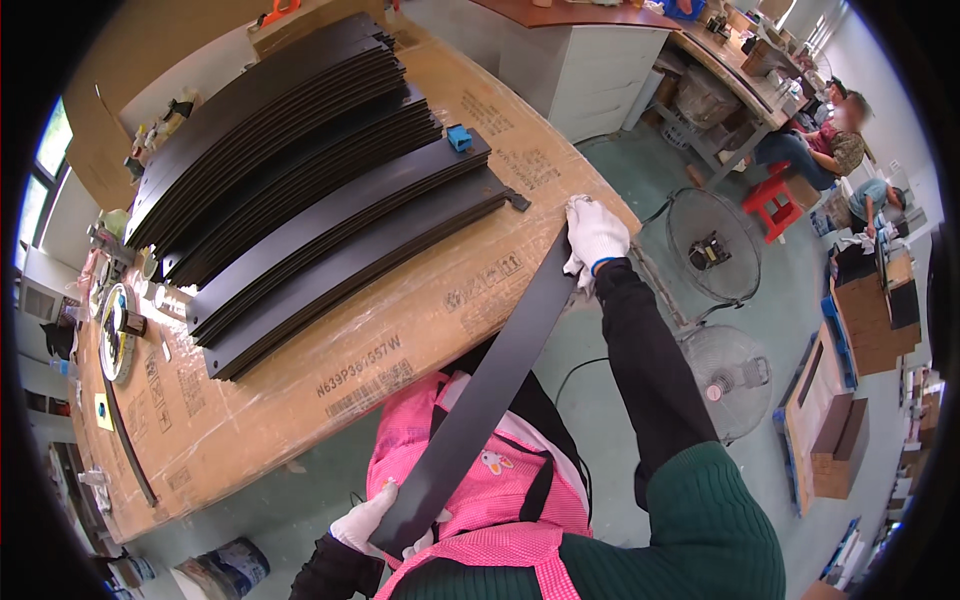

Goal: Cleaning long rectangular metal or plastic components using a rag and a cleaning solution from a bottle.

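A long, flat dark-grey strip point(490, 385) slants across my front, over the pink apron point(405, 440). My left hand point(365, 520), in a white glove, is closed on its lower end near my body. At the upper end, beside the table corner, my right hand point(597, 235) in a white glove is closed round the strip's edge. Several stacks of similar dark strips point(350, 215) lie on the cardboard-covered table point(400, 350), and a small blue object point(459, 138) rests on the nearer ones.
Two fans, a caged one point(712, 245) and a pale one point(725, 385), stand right of the table. A white ring-shaped roll point(117, 335) sits at the table's left. Farther off are a red stool point(772, 205), seated people point(830, 145) and a pallet with cardboard point(830, 440).
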The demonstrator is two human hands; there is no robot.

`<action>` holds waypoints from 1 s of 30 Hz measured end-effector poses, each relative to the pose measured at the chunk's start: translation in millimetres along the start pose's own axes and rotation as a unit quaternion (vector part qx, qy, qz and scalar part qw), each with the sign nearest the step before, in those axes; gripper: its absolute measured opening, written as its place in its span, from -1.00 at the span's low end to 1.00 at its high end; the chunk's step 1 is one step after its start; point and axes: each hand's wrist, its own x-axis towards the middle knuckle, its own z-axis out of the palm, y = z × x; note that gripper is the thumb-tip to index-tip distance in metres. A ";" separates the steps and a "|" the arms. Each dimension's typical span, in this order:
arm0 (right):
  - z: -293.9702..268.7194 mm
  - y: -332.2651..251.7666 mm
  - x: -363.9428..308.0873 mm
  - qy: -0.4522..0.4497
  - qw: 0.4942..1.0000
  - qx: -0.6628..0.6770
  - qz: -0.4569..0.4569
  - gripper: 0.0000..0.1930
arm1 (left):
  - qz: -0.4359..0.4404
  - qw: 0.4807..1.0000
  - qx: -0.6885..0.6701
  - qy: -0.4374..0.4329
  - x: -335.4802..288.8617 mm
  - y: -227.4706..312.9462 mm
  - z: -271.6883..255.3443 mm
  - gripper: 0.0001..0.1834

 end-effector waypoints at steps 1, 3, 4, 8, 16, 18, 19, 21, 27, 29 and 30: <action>2.0 -0.7 3.4 -0.030 0.999 -0.007 0.025 -0.61 | 0.005 1.000 -0.023 -0.013 1.8 -2.3 -2.0 0.00; 14.0 -4.1 -21.2 -0.039 0.997 -0.033 -0.053 -0.60 | 0.011 0.998 -0.051 -0.024 0.8 -2.2 -1.2 -0.02; 36.0 8.1 -44.2 0.094 0.967 -0.154 -0.178 -0.62 | 0.002 0.998 -0.056 0.003 1.2 4.5 8.1 -0.05; 8.6 -55.6 -130.9 0.049 0.973 -0.018 -0.224 -0.70 | 0.006 0.999 -0.026 0.024 1.4 -3.3 -2.8 -0.13; 37.3 43.5 -20.9 0.174 0.984 -0.042 -0.022 -0.69 | -0.015 0.998 -0.026 0.050 -0.5 12.4 8.5 -0.21; 47.2 13.5 -64.3 0.149 0.984 -0.060 -0.078 -0.62 | -0.020 0.996 -0.030 0.078 -1.0 12.5 8.5 -0.22; 35.0 -4.3 -87.9 0.093 0.989 -0.005 -0.111 -0.55 | -0.021 0.997 -0.018 0.073 -1.8 12.9 5.0 -0.22; 25.3 -18.8 -124.5 0.112 0.963 -0.122 -0.211 -0.51 | -0.031 0.997 -0.008 0.068 -4.2 9.5 0.8 -0.21; 27.1 28.5 -40.3 0.090 0.995 -0.031 -0.013 -0.65 | 0.027 0.998 -0.045 -0.025 3.9 7.4 -8.5 -0.21; 32.2 27.3 -43.5 0.146 0.987 -0.043 -0.051 -0.67 | 0.003 1.000 -0.020 0.002 0.8 10.5 -6.7 -0.20; 27.0 6.1 -60.8 0.106 0.993 -0.031 -0.047 -0.68 | -0.017 0.999 0.001 0.034 0.8 11.7 -7.4 -0.19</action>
